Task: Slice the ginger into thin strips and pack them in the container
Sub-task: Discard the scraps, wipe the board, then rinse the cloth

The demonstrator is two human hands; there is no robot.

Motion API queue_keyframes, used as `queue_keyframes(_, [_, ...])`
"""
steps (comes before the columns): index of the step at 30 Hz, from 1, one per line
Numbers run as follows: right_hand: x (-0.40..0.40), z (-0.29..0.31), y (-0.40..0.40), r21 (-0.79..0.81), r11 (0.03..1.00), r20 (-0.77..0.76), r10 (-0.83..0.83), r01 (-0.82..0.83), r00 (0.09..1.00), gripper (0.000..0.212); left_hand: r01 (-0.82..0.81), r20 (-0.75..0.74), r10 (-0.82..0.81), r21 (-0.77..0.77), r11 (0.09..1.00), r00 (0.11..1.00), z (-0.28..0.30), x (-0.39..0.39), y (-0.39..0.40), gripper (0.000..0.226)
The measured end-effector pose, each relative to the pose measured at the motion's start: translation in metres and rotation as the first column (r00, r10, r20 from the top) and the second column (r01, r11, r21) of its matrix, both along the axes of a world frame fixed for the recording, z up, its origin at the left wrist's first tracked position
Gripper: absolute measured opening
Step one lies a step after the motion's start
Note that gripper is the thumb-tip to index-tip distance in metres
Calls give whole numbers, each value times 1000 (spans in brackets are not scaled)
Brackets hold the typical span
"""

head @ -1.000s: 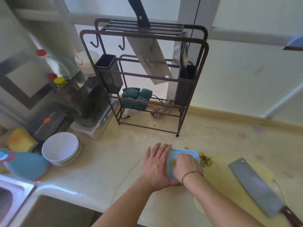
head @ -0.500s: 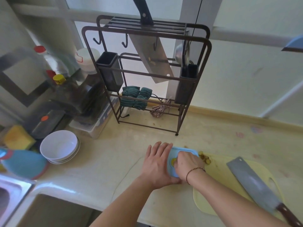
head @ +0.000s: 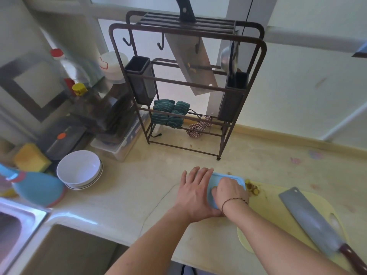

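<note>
The blue-lidded container (head: 228,180) is shown on the table, just left of the yellow cutting board (head: 309,215), presumably so the ginger can be packed close by. The left hand (head: 195,192) is laid flat beside and against the container, fingers straight, judged to be steadying it. The right hand (head: 231,190) is pressed onto the lid, fingers curled (whether anything is pinched cannot be told). A few ginger pieces (head: 252,188) lie at the board's near corner; the cleaver (head: 309,221) is set down on the board.

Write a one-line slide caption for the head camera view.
Both hands, left and right, press on a blue container beside ginger scraps; cleaver rests on cutting board.
</note>
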State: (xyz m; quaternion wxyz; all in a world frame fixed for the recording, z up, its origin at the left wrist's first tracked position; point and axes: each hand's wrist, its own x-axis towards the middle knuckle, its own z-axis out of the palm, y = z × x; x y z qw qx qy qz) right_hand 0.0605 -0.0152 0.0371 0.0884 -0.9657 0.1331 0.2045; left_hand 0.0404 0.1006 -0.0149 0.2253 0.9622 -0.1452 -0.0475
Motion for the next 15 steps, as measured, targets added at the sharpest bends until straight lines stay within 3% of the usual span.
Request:
queue_keyframes(3, [-3, -5, 6, 163, 962, 12, -223, 218, 975, 16, 5, 9, -5, 4, 1000, 1000, -2, 1, 1, 125])
queue_keyframes(5, [-3, -2, 7, 188, 945, -16, -268, 267, 963, 18, 16, -8, -16, 12, 1000, 1000, -2, 1, 1, 126])
queue_keyframes(7, [2, 5, 0, 86, 994, -24, -64, 66, 998, 17, 12, -28, -12, 11, 1000, 1000, -2, 1, 2, 130])
queue_keyframes(9, [7, 14, -16, -30, 966, 59, 259, -258, 964, 22, 10, -27, -10, -3, 1000, 1000, -3, 3, 1, 132])
queue_keyframes(12, [14, 15, -42, -128, 723, 49, 689, -679, 723, 21, 18, 0, -18, -25, 1000, 1000, -8, 4, 2, 132])
queue_keyframes(15, [24, 6, -56, -173, 521, 93, 854, -836, 513, 27, 35, 43, -31, -81, 996, 999, -11, 3, 5, 133])
